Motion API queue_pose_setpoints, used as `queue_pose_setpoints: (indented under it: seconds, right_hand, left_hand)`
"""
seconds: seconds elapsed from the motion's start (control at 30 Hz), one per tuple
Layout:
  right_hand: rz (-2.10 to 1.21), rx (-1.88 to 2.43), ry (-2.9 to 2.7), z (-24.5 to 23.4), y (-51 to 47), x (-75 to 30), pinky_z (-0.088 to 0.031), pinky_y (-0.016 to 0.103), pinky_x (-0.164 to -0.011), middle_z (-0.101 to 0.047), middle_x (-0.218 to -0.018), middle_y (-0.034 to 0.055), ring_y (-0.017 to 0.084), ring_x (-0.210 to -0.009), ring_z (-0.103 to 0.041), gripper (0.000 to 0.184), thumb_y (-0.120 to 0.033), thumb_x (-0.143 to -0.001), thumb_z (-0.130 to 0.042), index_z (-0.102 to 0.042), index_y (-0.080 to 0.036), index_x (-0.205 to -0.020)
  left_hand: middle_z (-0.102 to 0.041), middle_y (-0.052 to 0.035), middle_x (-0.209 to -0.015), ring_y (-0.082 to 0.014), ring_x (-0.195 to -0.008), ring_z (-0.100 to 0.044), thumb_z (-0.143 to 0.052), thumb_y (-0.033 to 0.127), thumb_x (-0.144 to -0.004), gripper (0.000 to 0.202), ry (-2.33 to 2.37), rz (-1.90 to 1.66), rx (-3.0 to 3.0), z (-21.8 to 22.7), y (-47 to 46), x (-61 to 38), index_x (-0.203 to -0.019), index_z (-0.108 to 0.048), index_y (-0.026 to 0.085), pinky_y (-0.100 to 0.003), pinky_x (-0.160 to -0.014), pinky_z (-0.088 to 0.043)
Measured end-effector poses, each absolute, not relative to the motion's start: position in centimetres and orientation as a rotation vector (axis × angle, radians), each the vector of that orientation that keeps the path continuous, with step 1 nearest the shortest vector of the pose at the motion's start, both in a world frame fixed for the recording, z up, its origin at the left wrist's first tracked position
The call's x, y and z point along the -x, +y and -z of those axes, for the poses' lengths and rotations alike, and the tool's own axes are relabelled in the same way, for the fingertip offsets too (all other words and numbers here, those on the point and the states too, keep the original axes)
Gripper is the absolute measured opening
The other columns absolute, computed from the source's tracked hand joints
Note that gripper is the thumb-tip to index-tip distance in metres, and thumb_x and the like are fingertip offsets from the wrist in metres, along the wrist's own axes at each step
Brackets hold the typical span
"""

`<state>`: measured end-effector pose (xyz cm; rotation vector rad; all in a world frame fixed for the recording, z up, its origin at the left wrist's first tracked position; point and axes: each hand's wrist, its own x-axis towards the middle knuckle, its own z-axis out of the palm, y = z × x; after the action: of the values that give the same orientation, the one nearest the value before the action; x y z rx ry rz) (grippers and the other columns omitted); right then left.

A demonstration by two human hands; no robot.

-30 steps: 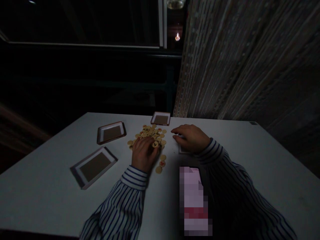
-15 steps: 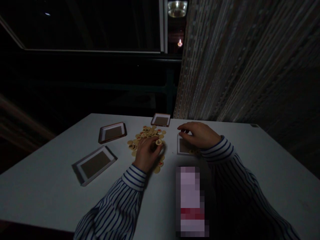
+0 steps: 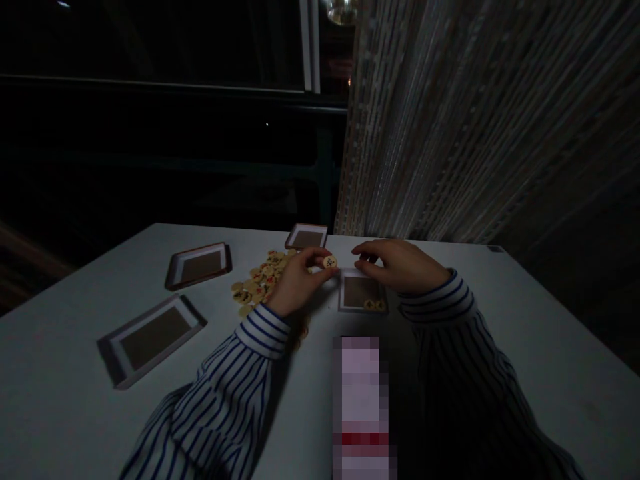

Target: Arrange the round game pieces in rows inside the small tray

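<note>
your left grip (image 3: 296, 283) is pinched on a small round disc (image 3: 330, 262), held by its edge between thumb and fingertips; the disc's flat, tan face carries a dark character and is turned partly toward you. it is raised above the worktop (image 3: 70, 380), beside the near tray (image 3: 356, 291), on that tray's left. your right grip (image 3: 400, 263) stands loose, fingers bent and thumb apart from them, over the far right corner of the same tray.

that tray is a shallow rectangle with a pale border and a flat, brownish-grey floor. two marked discs (image 3: 375, 305) lie inside it, side by side in the corner nearest your right sleeve (image 3: 465, 333).

beyond your left wrist spreads a loose heap of discs (image 3: 260, 283), tan and coin-shaped, overlapping, some showing red characters and some dark. a few more peek out from under your left sleeve (image 3: 225, 387), mostly hidden. both sleeves are cloth with thin dark stripes on white.

three more shallow, straight-sided trays sit on the smooth white worktop: one front left (image 3: 156, 339), one behind it (image 3: 203, 265) with a brownish rim, and one near the far edge (image 3: 307, 239). behind, at right, hangs a curtain of thin strands (image 3: 425, 133).
</note>
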<state>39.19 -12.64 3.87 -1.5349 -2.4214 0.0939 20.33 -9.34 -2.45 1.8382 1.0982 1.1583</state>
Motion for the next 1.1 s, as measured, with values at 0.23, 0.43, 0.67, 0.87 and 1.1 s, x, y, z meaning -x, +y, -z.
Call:
queue_pose_setpoints:
  seconds: [0.23, 0.43, 0.67, 0.87, 1.1]
  right_hand:
    - [-0.098, 1.526, -2.372, -4.2, -13.0, -40.3, -0.044, 0.027, -0.076, -0.068, -0.097, 0.0029, 0.017, -0.087, -0.061, 0.033, -0.034, -0.084, -0.047, -0.059, -0.020, -0.111]
    - [-0.026, 1.535, -2.416, -3.6, -12.6, -41.0, -0.044, 0.027, -0.075, -0.067, -0.097, 0.0044, 0.017, -0.086, -0.061, 0.033, -0.034, -0.084, -0.046, -0.060, -0.018, -0.110]
    - [-0.001, 1.616, -2.463, -1.8, -12.0, -42.0, -0.044, 0.029, -0.075, -0.067, -0.098, 0.0049, 0.018, -0.087, -0.061, 0.033, -0.033, -0.084, -0.045, -0.060, -0.019, -0.110]
    - [-0.016, 1.600, -2.484, -2.0, -11.9, -41.9, -0.043, 0.029, -0.077, -0.067, -0.098, 0.0046, 0.018, -0.089, -0.061, 0.033, -0.034, -0.085, -0.045, -0.060, -0.020, -0.111]
    - [-0.016, 1.588, -2.488, -2.0, -12.2, -41.5, -0.043, 0.029, -0.077, -0.067, -0.099, 0.0039, 0.018, -0.090, -0.060, 0.034, -0.034, -0.085, -0.044, -0.059, -0.020, -0.112]
  left_hand:
    - [-0.058, 0.0029, -0.072, -0.0090, -0.062, -0.053, -0.069, 0.027, -0.062, 0.032, 0.925, -1.051, -1.711, 1.5, -7.1, -21.5, -0.088, -0.054, 0.016, -0.023, -0.062, -0.043]
    - [-0.053, 0.0057, -0.064, -0.0072, -0.058, -0.050, -0.071, 0.025, -0.059, 0.030, 0.912, -0.994, -1.622, 1.4, -6.9, -21.8, -0.084, -0.056, 0.016, -0.020, -0.057, -0.039]
    - [-0.057, 0.0047, -0.069, -0.0079, -0.062, -0.054, -0.072, 0.025, -0.059, 0.030, 0.873, -0.887, -1.447, 2.5, -7.6, -22.8, -0.084, -0.058, 0.016, -0.020, -0.060, -0.041]
    - [-0.059, 0.0041, -0.065, -0.0088, -0.062, -0.056, -0.073, 0.030, -0.059, 0.029, 0.922, -0.903, -1.427, 2.9, -7.7, -22.9, -0.081, -0.061, 0.016, -0.022, -0.063, -0.042]
    - [-0.061, 0.0018, -0.062, -0.0072, -0.054, -0.054, -0.070, 0.027, -0.064, 0.020, 0.918, -0.906, -1.349, 1.9, -8.4, -23.2, -0.075, -0.062, 0.013, -0.022, -0.058, -0.042]
